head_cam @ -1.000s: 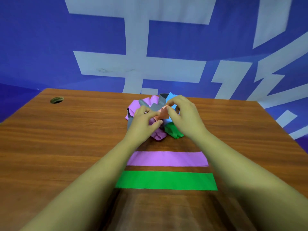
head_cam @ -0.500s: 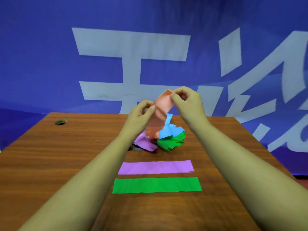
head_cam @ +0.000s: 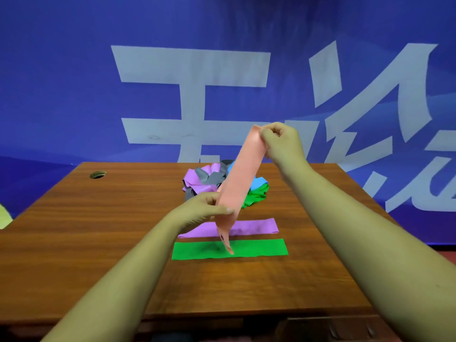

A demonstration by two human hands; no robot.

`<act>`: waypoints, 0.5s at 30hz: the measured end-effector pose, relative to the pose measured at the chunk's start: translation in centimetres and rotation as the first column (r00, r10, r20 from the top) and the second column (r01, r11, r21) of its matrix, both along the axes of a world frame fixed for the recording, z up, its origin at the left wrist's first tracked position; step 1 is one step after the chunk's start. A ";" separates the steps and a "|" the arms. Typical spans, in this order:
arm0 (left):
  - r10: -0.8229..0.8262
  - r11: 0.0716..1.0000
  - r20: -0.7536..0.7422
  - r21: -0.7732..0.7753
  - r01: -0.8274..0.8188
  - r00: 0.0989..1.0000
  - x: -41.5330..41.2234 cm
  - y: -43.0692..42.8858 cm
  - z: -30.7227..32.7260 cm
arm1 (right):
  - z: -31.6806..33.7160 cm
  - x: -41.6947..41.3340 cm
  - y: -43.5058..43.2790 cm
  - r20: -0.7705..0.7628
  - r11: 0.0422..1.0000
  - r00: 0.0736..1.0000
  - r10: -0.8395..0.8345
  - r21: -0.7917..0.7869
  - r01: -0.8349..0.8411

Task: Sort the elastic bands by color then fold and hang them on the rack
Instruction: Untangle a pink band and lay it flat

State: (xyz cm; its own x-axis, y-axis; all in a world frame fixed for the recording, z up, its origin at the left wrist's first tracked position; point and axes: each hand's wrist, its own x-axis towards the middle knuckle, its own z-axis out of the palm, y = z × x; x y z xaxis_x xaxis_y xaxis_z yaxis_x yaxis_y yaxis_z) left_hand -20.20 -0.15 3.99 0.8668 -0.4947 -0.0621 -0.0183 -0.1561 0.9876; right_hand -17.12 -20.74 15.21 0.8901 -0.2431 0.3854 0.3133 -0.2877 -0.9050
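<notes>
The right hand [head_cam: 281, 141] pinches the top of the orange band [head_cam: 240, 178], the left hand [head_cam: 199, 211] pinches it lower, toward 7 o'clock; it slants above the purple band [head_cam: 256, 225] and green band [head_cam: 259, 248] on the worktop [head_cam: 98, 230].

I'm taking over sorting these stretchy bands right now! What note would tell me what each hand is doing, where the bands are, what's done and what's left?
Hands: the right hand pinches the top end of the orange band, held up in the air. The left hand pinches it lower down, and its tail dangles over the green band.
Things: the purple band and the green band lie flat on the table, one behind the other. The tangled pile sits behind them.
Done: two bands are laid out.
Left: sort the orange band and the pile, then fold and hang them all. No rack is in view.
</notes>
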 end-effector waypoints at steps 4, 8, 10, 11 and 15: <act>0.022 0.999 -0.036 0.034 -0.021 0.999 -1.4 1.0 -2.0 | -1.5 -0.9 -1.2 -0.084 0.997 0.995 -0.057 0.039 0.061; 0.043 0.999 -0.089 -0.002 -0.043 0.995 -2.9 2.6 -4.2 | -3.6 -2.2 -2.5 -0.146 0.991 0.986 -0.076 0.094 0.091; 0.068 0.998 -0.088 0.004 -0.068 0.994 -3.7 3.7 -5.1 | -5.6 -2.9 -3.2 -0.194 0.985 0.978 -0.082 0.134 0.109; 0.086 0.996 -0.068 0.024 -0.085 0.994 -4.1 4.3 -5.5 | -6.8 -3.3 -3.6 -0.217 0.980 0.973 -0.082 0.161 0.119; 0.152 0.988 -0.126 -0.005 -0.154 0.980 -5.3 6.5 -6.7 | -11.1 -5.5 -4.7 -0.320 0.956 0.944 -0.075 0.248 0.160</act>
State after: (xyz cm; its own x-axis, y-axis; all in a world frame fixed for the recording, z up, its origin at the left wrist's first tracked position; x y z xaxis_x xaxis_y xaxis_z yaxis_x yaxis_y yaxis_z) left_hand -25.53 6.32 -2.73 0.9183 -0.3582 -0.1686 0.1287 -0.1327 0.9828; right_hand -22.58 -25.46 4.09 0.9126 -0.4088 0.0075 -0.0100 -0.0405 -0.9991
